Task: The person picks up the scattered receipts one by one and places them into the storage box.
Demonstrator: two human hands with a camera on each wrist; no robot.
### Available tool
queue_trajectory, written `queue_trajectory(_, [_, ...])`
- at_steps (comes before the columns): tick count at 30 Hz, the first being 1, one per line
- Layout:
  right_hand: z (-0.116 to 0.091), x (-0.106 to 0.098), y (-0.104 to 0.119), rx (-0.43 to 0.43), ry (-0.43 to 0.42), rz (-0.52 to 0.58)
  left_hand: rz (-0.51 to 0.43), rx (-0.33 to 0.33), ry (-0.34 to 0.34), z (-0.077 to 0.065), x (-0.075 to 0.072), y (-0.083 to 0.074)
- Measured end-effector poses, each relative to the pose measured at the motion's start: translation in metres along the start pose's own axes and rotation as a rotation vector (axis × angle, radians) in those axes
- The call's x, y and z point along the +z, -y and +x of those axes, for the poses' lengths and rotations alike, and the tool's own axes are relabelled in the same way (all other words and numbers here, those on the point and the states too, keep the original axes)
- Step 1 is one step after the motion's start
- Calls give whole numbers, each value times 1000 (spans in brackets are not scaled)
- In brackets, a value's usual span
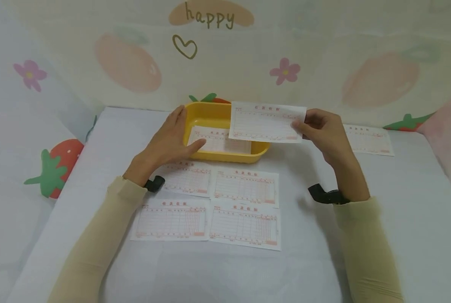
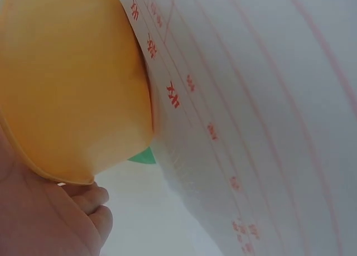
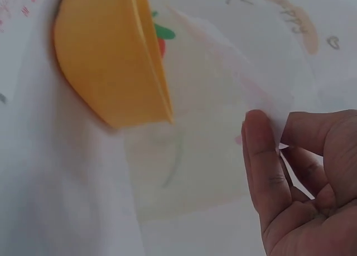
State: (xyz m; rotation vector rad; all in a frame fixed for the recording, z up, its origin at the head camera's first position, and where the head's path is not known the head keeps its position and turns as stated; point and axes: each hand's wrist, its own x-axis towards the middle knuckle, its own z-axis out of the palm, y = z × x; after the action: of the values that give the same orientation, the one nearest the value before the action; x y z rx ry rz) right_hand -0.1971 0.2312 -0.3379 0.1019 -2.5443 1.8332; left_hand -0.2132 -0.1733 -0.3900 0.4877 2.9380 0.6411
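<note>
My right hand (image 1: 325,132) pinches a printed receipt slip (image 1: 263,122) by its right edge, thumb on the printed face. The slip hangs over the right part of a yellow plastic basket (image 1: 244,158). In the right wrist view the thin paper (image 3: 234,61) is between the thumb and fingers (image 3: 268,167). My left hand (image 1: 168,136) holds the basket's left end, its thumb over the front rim. The left wrist view shows the fingers (image 2: 92,203) curled at the rim. Another receipt slip (image 1: 202,139) lies inside the basket, partly covered by the raised one.
In front of the basket several receipt slips lie in two rows, among them one at front left (image 1: 172,221) and one at front right (image 1: 244,225). A further slip (image 1: 373,141) lies behind my right wrist. A patterned cloth (image 1: 225,63) hangs behind the white table (image 1: 217,273).
</note>
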Motion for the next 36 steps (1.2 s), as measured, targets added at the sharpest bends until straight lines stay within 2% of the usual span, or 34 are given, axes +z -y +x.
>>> queue_trajectory(6, [11,29,1,24,37,-37,-42,-18,6,0,1,3])
queue_trajectory(12, [21,51,7,60,45,-52,-36,-8,-2,0,2,1])
queue_trajectory(17, [27,70,13,83,17,-152,-29,6,-4,-1,2,0])
queue_trajectory(22, [33,89,19,27,-14,-313,-25,10,-10,-2,3,-1])
queue_trajectory(27, [33,101,26,2,54,-335,-34,9,-1,-3,5,-1])
queue_trajectory(31, [28,102,29,-31,105,-355,-39,9,-2,-1,6,-3])
queue_trajectory(36, [23,90,28,-135,106,-376,-42,1,-3,-1,6,-3])
